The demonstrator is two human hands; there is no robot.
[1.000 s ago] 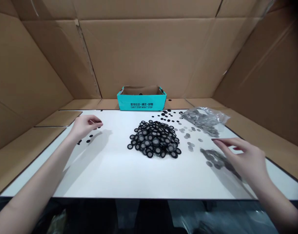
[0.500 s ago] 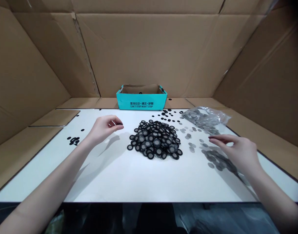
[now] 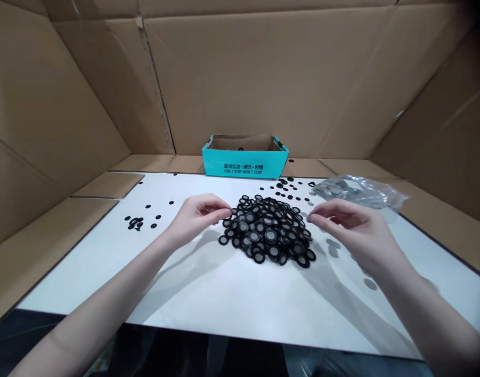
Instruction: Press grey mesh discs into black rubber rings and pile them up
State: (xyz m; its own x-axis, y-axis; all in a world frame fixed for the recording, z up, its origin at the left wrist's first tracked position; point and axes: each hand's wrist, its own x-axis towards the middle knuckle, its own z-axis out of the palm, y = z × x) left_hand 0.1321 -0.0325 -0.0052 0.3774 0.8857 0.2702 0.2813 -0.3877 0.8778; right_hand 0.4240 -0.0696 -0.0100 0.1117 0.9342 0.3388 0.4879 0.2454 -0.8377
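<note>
Ringed discs lie heaped on a table before a box.

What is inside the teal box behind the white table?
Brown inner walls of the teal box show, with one small dark piece near the far wall. The front wall hides the floor.

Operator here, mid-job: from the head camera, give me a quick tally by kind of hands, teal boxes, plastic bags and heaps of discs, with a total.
left hand: 1
right hand: 1
teal cardboard box: 1
clear plastic bag: 1
heap of black-rimmed discs: 1
Total: 5
</note>
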